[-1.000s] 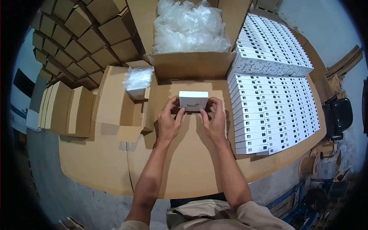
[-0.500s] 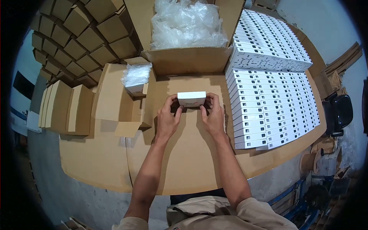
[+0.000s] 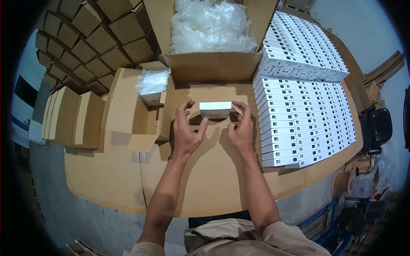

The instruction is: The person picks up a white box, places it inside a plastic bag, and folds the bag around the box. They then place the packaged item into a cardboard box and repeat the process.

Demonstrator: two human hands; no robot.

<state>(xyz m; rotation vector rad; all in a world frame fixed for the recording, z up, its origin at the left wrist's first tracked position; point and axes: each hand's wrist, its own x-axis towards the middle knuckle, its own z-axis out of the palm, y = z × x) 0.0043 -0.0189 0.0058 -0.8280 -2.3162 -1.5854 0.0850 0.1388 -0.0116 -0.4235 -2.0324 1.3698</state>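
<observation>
We see a small white cardboard box (image 3: 215,111) standing on a flat brown cardboard sheet (image 3: 209,170). At its eight o'clock, our left hand (image 3: 186,132) spreads free; at four, our right hand (image 3: 241,132) curls loosely, maybe touching, we can't tell.

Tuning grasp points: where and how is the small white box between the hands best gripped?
Grip the white box by its two short ends, probably, one from each side. It sits narrow face up, printed face to the front, so its ends face the left hand and right hand; pinching there should leave the printed face uncovered.
</observation>
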